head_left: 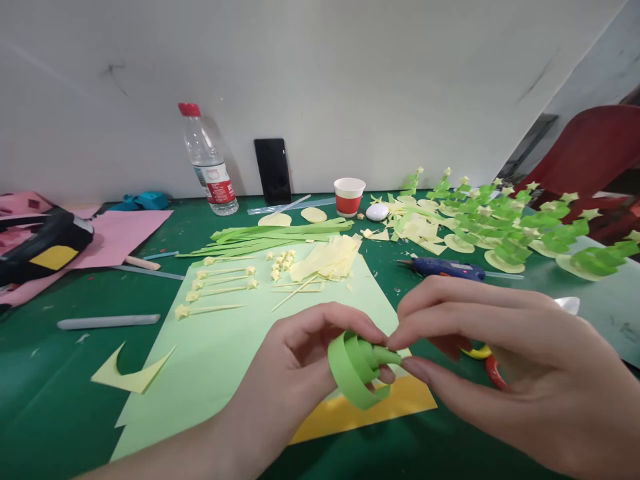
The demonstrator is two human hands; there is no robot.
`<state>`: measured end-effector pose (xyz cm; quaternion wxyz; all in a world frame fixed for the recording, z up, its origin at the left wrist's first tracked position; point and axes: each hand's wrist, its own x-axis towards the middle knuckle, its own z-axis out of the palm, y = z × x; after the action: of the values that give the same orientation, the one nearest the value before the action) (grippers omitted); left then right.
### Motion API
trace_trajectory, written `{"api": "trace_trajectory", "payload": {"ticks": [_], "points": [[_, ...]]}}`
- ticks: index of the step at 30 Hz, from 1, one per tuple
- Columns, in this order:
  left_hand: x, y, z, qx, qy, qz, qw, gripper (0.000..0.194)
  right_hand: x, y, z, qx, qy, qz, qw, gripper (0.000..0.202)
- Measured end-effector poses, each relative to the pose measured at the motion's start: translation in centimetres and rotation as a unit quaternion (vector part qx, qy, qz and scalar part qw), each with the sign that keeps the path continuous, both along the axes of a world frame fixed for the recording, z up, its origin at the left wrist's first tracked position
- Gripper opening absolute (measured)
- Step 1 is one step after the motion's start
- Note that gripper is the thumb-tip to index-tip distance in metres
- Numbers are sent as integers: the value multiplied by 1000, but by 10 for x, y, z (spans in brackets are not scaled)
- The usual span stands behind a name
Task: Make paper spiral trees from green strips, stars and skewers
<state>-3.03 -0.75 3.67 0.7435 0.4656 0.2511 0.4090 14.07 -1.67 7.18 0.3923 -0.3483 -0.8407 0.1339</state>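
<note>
A coiled green paper strip (353, 373) is held over the light green sheets (200, 373), near the front of the table. My left hand (305, 353) is closed around its coil, with the fingers partly behind the paper. From the right, my right hand (500, 347) pinches the narrow twisted tip of the strip between thumb and fingers. An orange sheet (370, 410) lies beneath the hands. On the green sheets, yellow stars on thin stems (215, 310) lie left of a pile of pale yellow strips (330, 259).
Flat green strips (280, 235), a bottle (213, 167), a phone (273, 171) and a cup (349, 197) stand or lie toward the wall. A blue glue gun (447, 268), scissors (493, 370) and several finished green spirals (515, 247) are at right. Pink paper (123, 233) lies left.
</note>
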Motion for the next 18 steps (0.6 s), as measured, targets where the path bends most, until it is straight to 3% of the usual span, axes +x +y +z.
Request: {"api": "trace_trajectory", "payload": {"ticks": [7, 12, 18], "points": [[0, -2, -3, -13, -2, -3, 1000, 21, 0, 1, -3, -49, 33, 40, 997, 20], [0, 0, -5, -5, 12, -19, 1000, 19, 2, 1, -11, -159, 50, 0, 986, 11], [-3, -1, -2, -50, 17, -40, 998, 10, 7, 3, -9, -315, 104, -35, 943, 6]]}}
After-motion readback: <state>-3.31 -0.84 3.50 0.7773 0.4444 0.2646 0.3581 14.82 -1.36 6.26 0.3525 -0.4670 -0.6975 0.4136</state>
